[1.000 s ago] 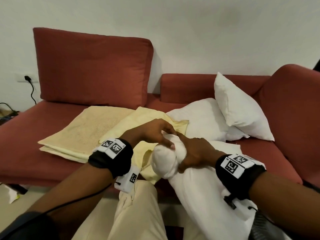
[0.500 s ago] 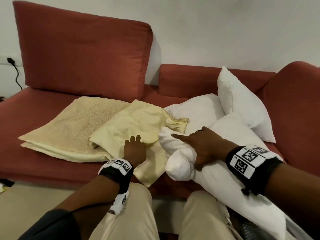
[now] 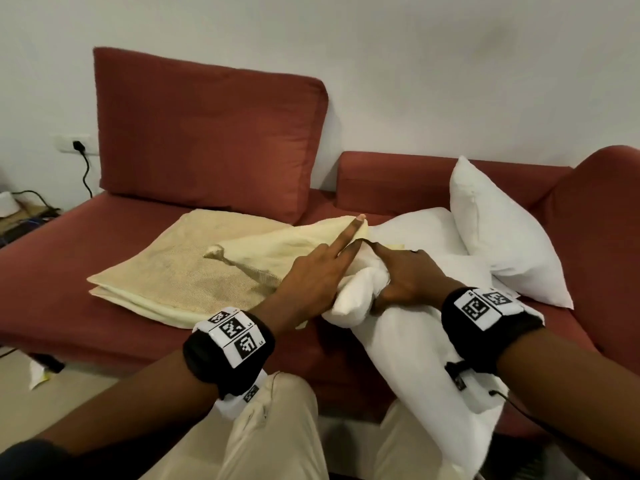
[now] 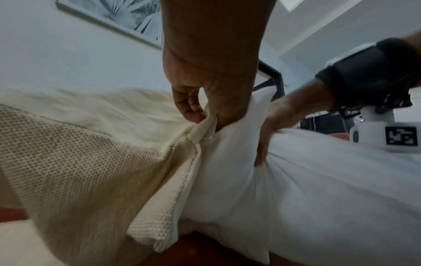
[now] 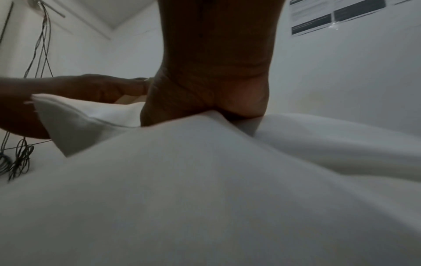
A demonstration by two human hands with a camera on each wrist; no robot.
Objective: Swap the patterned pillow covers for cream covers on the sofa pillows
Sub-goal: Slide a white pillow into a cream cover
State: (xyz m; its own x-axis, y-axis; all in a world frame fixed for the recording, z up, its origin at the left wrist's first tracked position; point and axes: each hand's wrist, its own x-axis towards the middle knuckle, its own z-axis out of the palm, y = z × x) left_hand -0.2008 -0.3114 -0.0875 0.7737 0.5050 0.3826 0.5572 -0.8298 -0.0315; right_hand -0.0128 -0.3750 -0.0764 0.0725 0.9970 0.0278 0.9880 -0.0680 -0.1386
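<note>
A bare white pillow [image 3: 408,344] slants from my lap onto the red sofa [image 3: 52,271]. My right hand [image 3: 405,275] grips its bunched top end; in the right wrist view that hand [image 5: 205,97] digs into the pillow [image 5: 205,189]. My left hand [image 3: 311,275] holds up the open edge of a cream cover [image 3: 277,251] against the pillow's end, index finger stretched out. In the left wrist view the left hand [image 4: 200,115] pinches the cover's hem [image 4: 200,131] beside the pillow [image 4: 318,180]. No patterned cover is in view.
A second cream cover [image 3: 180,268] lies flat on the seat under the lifted one. Two more bare white pillows [image 3: 502,237] [image 3: 422,226] lean at the back right. A large red back cushion [image 3: 207,133] stands behind. A wall socket with cable [image 3: 78,147] is at left.
My left hand, flat on the cream cover half a second ago, has picked up its edge and brought it to the pillow's end. My right hand keeps its grip on the pillow.
</note>
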